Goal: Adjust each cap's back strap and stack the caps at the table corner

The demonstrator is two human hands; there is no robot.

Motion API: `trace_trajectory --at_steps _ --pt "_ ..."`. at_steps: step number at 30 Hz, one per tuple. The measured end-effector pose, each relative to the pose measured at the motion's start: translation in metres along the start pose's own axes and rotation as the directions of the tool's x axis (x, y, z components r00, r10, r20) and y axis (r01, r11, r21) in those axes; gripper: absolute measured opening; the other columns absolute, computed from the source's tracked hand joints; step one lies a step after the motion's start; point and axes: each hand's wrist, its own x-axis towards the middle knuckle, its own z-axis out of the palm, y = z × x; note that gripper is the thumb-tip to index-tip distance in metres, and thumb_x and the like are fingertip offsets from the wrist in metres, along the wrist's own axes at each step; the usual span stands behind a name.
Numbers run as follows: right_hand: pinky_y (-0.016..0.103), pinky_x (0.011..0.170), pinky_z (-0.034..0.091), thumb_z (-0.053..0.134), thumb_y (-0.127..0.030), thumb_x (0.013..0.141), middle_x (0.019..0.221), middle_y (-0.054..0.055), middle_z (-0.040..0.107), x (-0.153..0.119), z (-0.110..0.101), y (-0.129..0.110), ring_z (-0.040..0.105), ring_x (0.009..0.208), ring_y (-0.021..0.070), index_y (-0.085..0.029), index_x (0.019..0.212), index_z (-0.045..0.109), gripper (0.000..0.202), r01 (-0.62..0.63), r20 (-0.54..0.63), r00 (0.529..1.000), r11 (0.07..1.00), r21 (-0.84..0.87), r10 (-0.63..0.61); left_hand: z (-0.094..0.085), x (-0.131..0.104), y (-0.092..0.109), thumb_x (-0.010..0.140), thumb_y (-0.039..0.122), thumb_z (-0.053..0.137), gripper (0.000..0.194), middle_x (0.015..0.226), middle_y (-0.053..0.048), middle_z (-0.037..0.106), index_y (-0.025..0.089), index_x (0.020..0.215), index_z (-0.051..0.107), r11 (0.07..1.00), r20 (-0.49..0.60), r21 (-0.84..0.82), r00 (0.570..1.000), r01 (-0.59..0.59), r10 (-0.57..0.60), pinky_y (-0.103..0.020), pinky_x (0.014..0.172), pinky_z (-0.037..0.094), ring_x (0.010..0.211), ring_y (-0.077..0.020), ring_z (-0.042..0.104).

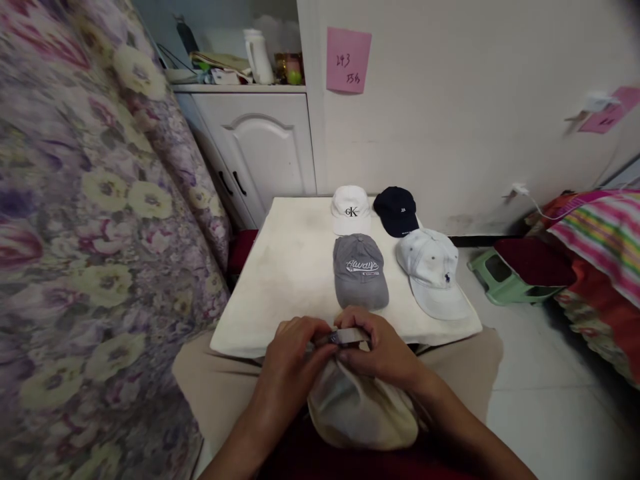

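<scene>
A beige cap (pixel 365 407) hangs over my lap at the table's near edge, its strap (pixel 350 335) with a small buckle uppermost. My left hand (pixel 296 353) pinches the buckle end of the strap between thumb and fingers. On the other side, my right hand (pixel 377 347) grips the strap and the cap's rim. Just beyond my hands lies a grey cap (pixel 360 270) with white lettering. Behind it sits a white cap (pixel 351 210), with a navy cap (pixel 397 210) to its right. A pale blue cap (pixel 434 270) rests at the table's right side.
The cloth-covered table (pixel 280 267) stands before my knees. A floral curtain (pixel 110 253) hangs close on the left, beside a white cabinet (pixel 260 147). To the right are a green stool (pixel 520 270) and a bed with a striped cover (pixel 605 233).
</scene>
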Motion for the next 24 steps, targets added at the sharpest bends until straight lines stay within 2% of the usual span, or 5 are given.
trace_trajectory --at_steps 6,10,12,17,24 --pt "0.025 0.065 0.040 0.064 -0.008 0.075 0.079 -0.004 0.058 0.000 0.003 -0.003 0.053 0.071 0.0137 -0.021 0.087 0.056 0.019 -0.034 -0.113 0.993 0.994 -0.108 0.022 -0.001 0.002 0.002 0.090 0.024 0.063 0.002 0.084 0.001 0.064 0.023 0.089 0.065 0.978 0.047 -0.157 0.990 0.140 -0.134 -0.031 0.075 0.045 0.084 -0.0190 0.059" --pt "0.028 0.075 0.046 0.063 -0.006 0.075 0.094 -0.001 0.066 0.001 0.009 0.001 0.061 0.083 0.0162 -0.022 0.105 0.061 0.034 -0.003 -0.143 0.990 0.993 -0.117 -0.014 0.000 0.001 0.004 0.092 0.026 0.059 0.005 0.087 0.001 0.064 0.023 0.093 0.063 0.961 0.072 -0.200 0.981 0.190 -0.179 -0.029 0.075 0.047 0.084 -0.0182 0.061" --pt "0.030 0.079 0.047 0.062 -0.004 0.076 0.096 0.000 0.067 0.000 0.012 0.002 0.062 0.087 0.0173 -0.023 0.105 0.064 0.035 0.039 -0.139 0.988 0.985 -0.169 -0.063 0.001 0.000 0.004 0.092 0.025 0.057 0.008 0.090 0.000 0.065 0.023 0.098 0.063 0.956 0.073 -0.214 0.979 0.203 -0.192 -0.028 0.075 0.048 0.087 -0.0184 0.062" --pt "0.030 0.075 0.047 0.054 0.002 0.075 0.091 0.002 0.062 0.000 0.019 0.004 0.061 0.082 0.0180 -0.023 0.103 0.067 0.039 0.114 -0.162 0.972 0.941 -0.317 -0.172 0.005 -0.003 0.006 0.092 0.023 0.055 0.014 0.090 0.000 0.066 0.025 0.104 0.062 0.951 0.051 -0.224 0.977 0.215 -0.209 -0.025 0.070 0.048 0.088 -0.0189 0.064" --pt "0.030 0.073 0.046 0.050 0.004 0.071 0.092 0.004 0.062 0.002 0.015 0.010 0.060 0.084 0.0189 -0.022 0.104 0.068 0.045 0.128 -0.195 0.956 0.911 -0.393 -0.218 0.009 -0.005 0.012 0.096 0.027 0.053 0.013 0.091 0.000 0.068 0.023 0.102 0.062 0.925 0.084 -0.296 0.971 0.239 -0.224 -0.026 0.072 0.049 0.084 -0.0176 0.064"
